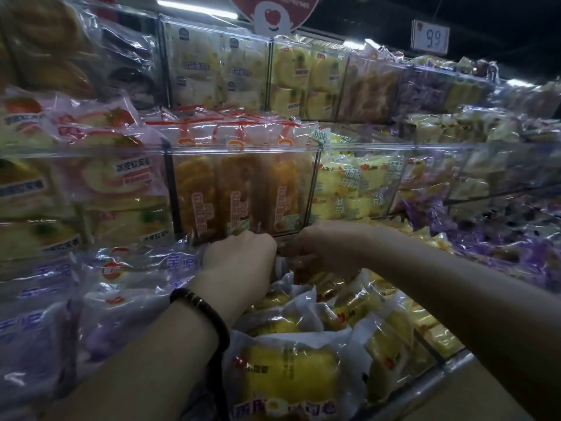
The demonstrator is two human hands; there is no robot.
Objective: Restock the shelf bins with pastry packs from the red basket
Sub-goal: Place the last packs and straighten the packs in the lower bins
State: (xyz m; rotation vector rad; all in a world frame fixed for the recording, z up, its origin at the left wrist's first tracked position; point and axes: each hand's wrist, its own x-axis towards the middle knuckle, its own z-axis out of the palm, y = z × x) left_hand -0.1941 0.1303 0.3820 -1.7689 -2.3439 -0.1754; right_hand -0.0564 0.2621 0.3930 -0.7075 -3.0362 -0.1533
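Both hands meet at the far end of the low bin (431, 384), right under the clear box of orange packs (243, 192). The yellow pack (282, 267) being placed sits in the narrow gap between them, straight ahead of the knuckles and touching both. Only its crinkled white edge shows, so its long axis cannot be read, though it seems to stand on end against the bin's far wall. The left hand (239, 256) shows its back, with the fingers bent down over the far side and hidden, so I cannot tell what they hold. The right hand (321, 247) has its fingers curled toward the left and appears to pinch that white edge. Neither hand is clearly nearer. More yellow packs (291, 378) lie loosely heaped on the near side, under both forearms. The red basket is out of view, and print on the wrappers is too blurred to read.
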